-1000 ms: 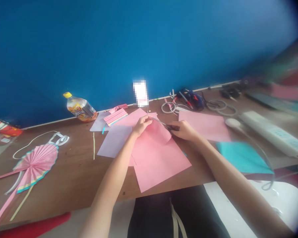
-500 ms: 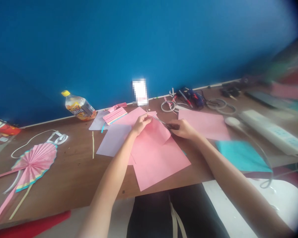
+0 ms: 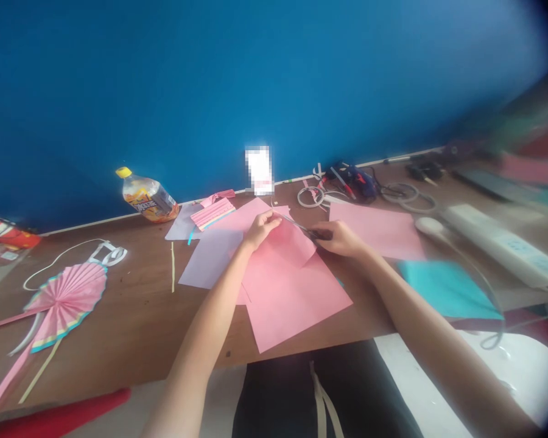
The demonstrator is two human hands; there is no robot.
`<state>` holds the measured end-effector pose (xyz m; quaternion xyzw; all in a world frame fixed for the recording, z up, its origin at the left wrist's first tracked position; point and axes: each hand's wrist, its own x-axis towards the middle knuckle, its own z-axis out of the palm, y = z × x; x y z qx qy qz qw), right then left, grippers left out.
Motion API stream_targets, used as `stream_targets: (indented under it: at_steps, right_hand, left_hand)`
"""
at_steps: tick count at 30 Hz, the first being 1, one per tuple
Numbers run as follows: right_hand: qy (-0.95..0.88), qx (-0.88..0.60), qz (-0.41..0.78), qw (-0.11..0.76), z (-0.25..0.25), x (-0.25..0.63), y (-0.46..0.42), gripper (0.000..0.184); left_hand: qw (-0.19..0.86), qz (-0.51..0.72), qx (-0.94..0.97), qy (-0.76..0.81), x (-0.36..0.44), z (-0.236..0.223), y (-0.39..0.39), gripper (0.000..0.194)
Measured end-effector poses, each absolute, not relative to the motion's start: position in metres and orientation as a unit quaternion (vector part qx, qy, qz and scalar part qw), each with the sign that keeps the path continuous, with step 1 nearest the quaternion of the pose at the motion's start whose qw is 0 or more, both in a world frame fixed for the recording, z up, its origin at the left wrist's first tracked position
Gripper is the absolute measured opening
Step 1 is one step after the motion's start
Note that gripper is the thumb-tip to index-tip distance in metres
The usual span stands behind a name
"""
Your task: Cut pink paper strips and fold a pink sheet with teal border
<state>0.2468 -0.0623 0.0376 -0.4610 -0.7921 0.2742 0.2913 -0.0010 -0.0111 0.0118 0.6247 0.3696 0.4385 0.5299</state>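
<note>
A large pink paper sheet [image 3: 292, 292] lies on the brown table [image 3: 132, 322], its far part lifted. My left hand [image 3: 261, 229] pinches the raised far edge of that sheet. My right hand [image 3: 340, 238] is closed on the dark handles of a pair of scissors [image 3: 307, 230], whose blades point left into the lifted paper, between the two hands. The blade tips are partly hidden by the paper and my left fingers.
A folded pink paper fan [image 3: 66, 301] lies at the left. A plastic bottle [image 3: 147, 198] lies on its side by the blue wall. Another pink sheet [image 3: 379, 228], a teal sheet [image 3: 447, 289], cables, a power strip [image 3: 497, 243] and a pleated pink stack [image 3: 212, 213] surround the work.
Both hands stay in nearly the same place on the pink sheet. The scissors have shifted only slightly; the view has wobbled a little.
</note>
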Motion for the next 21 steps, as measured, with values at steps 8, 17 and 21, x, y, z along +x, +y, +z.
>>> stream_targets:
  at_steps: [8,17,21]
  right_hand:
    - [-0.794,-0.462,0.273,0.285,0.035,0.2472,-0.0615,0.035]
    - [-0.798,-0.467,0.259,0.279,0.0354,0.2474,-0.0609,0.037]
    - [-0.801,-0.463,0.254,0.284,0.0334,0.2487,-0.0595,0.037]
  left_hand:
    - [0.502,0.437,0.642,0.38,0.0001,0.0142,-0.013,0.023]
    - [0.509,0.436,0.635,0.383,-0.0002,0.014,-0.013,0.025]
    - [0.509,0.437,0.635,0.384,-0.0006,0.0137,-0.0123,0.027]
